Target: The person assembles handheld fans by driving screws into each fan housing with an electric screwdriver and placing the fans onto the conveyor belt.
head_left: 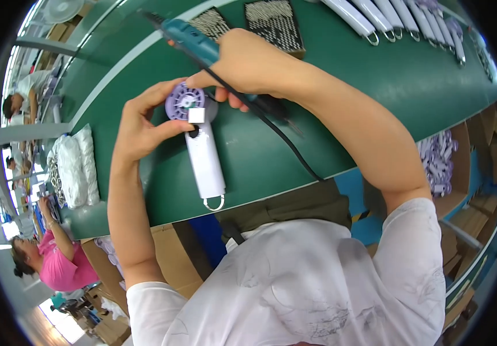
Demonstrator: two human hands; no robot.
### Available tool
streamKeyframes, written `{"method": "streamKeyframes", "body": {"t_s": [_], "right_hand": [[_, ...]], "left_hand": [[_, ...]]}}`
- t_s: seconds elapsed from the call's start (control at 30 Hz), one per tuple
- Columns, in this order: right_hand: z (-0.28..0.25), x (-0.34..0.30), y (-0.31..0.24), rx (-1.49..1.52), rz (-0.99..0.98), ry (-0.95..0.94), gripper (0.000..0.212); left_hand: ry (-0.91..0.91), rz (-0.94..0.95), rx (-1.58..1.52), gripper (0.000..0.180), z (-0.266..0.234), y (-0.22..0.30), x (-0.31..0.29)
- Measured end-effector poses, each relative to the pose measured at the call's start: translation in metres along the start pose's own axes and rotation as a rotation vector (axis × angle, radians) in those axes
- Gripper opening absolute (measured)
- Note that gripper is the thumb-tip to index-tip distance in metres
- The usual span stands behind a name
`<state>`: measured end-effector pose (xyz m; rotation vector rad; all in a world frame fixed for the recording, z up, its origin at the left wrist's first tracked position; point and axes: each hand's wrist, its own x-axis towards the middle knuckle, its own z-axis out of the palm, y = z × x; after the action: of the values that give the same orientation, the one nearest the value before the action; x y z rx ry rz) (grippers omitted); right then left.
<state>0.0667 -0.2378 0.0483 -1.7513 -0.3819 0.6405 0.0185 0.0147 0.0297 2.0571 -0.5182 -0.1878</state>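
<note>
A small handheld fan with a white handle (207, 161) and a round purple head (179, 106) lies over the green table, its wire loop toward the near edge. My left hand (141, 124) grips it around the head, thumb by the dark button. A small white square piece (196, 115) sits where head and handle meet. My right hand (242, 63) is closed around a teal electric screwdriver (193, 43), whose thin bit points down to the right, away from the fan. Its thumb and fingers also reach the fan head's far edge. A black cord (283, 138) runs below that hand.
Two dark trays (274, 26) of small metal pieces stand at the far side. Several white handheld fans (375, 20) lie at the far right. A cardboard box (460, 167) of purple parts is beyond the right edge. White bags (75, 167) and a co-worker in pink (66, 262) are left.
</note>
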Motion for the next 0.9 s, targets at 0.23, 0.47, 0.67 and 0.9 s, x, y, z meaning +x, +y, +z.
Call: {"method": "streamKeyframes", "body": {"t_s": [0.23,0.47,0.67,0.9], "right_hand": [[-0.016,-0.015,-0.056,0.236,-0.367,0.416,0.034],[-0.023,0.029,-0.073,0.303,-0.93,0.591,0.027],[-0.018,0.065,-0.053,0.318,-0.865,0.599,0.026],[-0.007,0.076,-0.04,0.38,-0.766,0.582,0.026]], "left_hand": [[0.017,0.034,0.175,0.066,0.008,0.018,0.002],[0.049,0.118,0.147,0.067,0.014,0.01,0.009],[0.14,0.236,0.143,0.068,0.023,-0.004,0.008],[0.197,0.289,0.198,0.066,0.025,-0.01,0.007]]}}
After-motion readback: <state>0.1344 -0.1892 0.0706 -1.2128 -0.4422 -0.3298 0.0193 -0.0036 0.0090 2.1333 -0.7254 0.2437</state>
